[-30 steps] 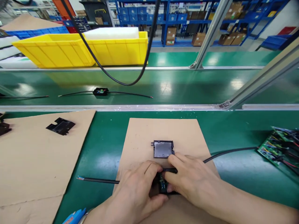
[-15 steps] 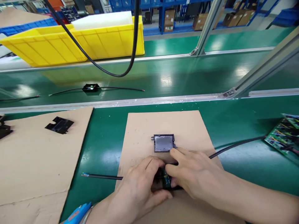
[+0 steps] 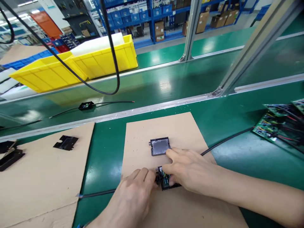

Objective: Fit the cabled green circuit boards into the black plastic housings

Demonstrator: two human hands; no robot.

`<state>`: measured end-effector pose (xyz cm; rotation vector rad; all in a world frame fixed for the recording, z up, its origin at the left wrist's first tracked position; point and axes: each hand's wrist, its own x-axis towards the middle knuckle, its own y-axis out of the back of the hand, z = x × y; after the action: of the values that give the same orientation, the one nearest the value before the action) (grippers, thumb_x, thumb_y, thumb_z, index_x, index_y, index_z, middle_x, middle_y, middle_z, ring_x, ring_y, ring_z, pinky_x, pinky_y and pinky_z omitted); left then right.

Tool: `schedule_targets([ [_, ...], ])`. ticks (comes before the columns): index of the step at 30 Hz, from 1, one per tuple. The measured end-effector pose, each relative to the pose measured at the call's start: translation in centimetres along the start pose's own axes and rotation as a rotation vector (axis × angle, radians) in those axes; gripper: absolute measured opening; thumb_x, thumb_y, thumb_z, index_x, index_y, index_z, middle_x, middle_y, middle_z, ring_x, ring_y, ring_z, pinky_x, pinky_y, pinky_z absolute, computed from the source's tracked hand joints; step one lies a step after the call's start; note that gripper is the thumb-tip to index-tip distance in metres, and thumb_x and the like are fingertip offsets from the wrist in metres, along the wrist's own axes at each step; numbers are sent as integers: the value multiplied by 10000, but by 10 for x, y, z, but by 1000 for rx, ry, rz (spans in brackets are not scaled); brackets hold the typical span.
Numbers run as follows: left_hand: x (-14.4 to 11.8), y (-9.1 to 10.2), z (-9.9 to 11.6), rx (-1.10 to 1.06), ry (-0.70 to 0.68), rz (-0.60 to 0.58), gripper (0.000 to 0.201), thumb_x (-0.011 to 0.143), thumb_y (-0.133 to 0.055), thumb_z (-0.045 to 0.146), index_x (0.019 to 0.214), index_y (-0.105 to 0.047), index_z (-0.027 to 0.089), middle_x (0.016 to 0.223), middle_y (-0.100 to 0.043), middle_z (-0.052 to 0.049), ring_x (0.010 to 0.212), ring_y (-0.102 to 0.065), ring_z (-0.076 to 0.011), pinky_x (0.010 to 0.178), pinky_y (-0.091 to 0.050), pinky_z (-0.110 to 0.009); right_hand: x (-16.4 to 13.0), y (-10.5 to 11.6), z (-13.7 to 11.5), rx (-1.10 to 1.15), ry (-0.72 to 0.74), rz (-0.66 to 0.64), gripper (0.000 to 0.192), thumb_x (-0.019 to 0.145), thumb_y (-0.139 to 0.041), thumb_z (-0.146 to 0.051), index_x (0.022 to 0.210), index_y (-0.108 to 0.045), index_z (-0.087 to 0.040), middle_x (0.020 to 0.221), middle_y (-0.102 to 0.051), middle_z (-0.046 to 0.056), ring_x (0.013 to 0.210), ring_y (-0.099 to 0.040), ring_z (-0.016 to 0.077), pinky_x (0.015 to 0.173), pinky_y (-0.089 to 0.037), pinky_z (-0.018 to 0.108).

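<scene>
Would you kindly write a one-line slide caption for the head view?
Both hands, left and right, press on a small black box with cables on cardboard, a lid beside.

A green conveyor belt (image 3: 166, 85) runs between aluminium rails; behind it stand yellow bins (image 3: 78, 66), blue shelving (image 3: 152, 12) with cardboard boxes, under bright overhead light

The small housing (image 3: 166, 183) between the hands looks like matt black plastic, with a green circuit board inside. The cover (image 3: 160, 146) beside it has a dull grey face in a black plastic frame. Both lie on rough brown cardboard (image 3: 180, 129). The green belt (image 3: 152, 85) is smooth and glossy, its rail (image 3: 142, 110) is brushed metal.
</scene>
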<state>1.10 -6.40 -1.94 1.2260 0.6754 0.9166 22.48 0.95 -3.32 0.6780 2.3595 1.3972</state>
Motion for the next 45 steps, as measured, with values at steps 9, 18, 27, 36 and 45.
schedule_targets([
  [9,-12,-16,1,294,-150,172,219,942,-440,71,1105,-582,100,744,-617,-24,601,-591,-153,534,-467,-277,-1,0,4,-31,82,82,107,936,-553,-204,943,-656,-233,866,-494,38,773,-436,199,590,-215,306],
  [18,-5,-17,27,869,-204,-104,256,852,-482,40,1040,-654,22,853,-666,-163,640,-606,-207,520,-502,-283,2,4,0,24,72,94,81,904,-612,-182,896,-680,-224,822,-504,35,815,-451,211,616,-269,309],
  [27,-8,-25,7,578,-166,46,210,861,-474,26,995,-613,109,728,-563,-33,624,-545,-173,533,-447,-261,22,22,-11,-43,11,-1,207,766,-769,-340,820,-672,-165,860,-594,62,880,-523,234,667,-375,315],
  [36,-10,-22,-1,499,-240,31,248,836,-433,-17,935,-605,132,797,-607,-57,653,-558,-194,568,-479,-307,67,28,-27,-186,-41,-228,425,529,-930,-247,829,-673,-91,808,-650,97,816,-561,243,613,-387,302],
  [45,-5,-13,8,112,-335,200,290,962,-409,168,1177,-597,118,1176,-643,-106,1057,-583,-244,941,-468,-390,-19,35,-12,-9,-90,48,434,716,-809,-482,969,-622,-182,1028,-592,65,1030,-492,256,844,-412,356],
])
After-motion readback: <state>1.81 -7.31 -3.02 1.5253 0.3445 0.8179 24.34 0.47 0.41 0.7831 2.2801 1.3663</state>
